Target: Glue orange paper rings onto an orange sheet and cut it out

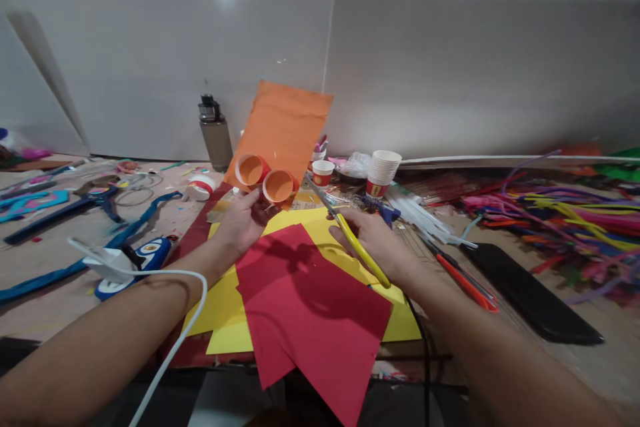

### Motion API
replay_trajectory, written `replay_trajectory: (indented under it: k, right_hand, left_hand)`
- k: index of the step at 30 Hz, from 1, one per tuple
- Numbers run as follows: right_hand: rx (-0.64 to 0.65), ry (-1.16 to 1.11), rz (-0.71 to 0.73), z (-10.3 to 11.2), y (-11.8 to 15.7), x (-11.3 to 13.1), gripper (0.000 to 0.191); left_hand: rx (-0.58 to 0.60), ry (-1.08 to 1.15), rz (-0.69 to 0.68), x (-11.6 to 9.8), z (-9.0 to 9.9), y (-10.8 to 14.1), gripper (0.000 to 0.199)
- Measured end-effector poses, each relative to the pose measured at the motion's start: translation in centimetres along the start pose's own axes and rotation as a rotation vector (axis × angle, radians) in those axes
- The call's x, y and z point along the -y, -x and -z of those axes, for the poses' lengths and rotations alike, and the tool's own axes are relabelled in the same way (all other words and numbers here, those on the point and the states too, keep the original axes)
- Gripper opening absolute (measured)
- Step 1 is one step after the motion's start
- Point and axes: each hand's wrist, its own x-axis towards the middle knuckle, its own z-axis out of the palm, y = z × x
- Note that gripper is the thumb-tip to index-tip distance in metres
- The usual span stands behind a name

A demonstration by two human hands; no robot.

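Note:
My left hand (243, 219) is closed at the lower edge of an orange sheet (285, 123), which it holds up tilted above the table. Two small paper cups, a left cup (250, 170) and a right cup (279, 187), stand out from the sheet's lower part with their open ends facing me. Whether they are glued on cannot be seen. In my right hand (367, 237) are yellow-handled scissors (357, 247), blades pointing up and left toward the sheet. Beneath both hands lie red paper sheets (320, 313) over yellow sheets (220, 310).
Behind the hands stand a stack of paper cups (385, 167), a single cup (323, 173) and a bottle (216, 133). To the right lie red-handled pliers (463, 277), a black phone-like slab (535, 293) and colourful pipe cleaners (575, 213). A white cable (193, 320) crosses my left forearm.

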Motion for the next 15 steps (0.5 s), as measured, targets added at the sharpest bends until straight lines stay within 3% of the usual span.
replay_trajectory:
  k: [15]
  right_hand:
    - [0.042,-0.078,-0.049,-0.77,0.22,-0.36,0.028]
  left_hand:
    - [0.077,-0.067,0.003,0.77,-0.18,0.68,0.020]
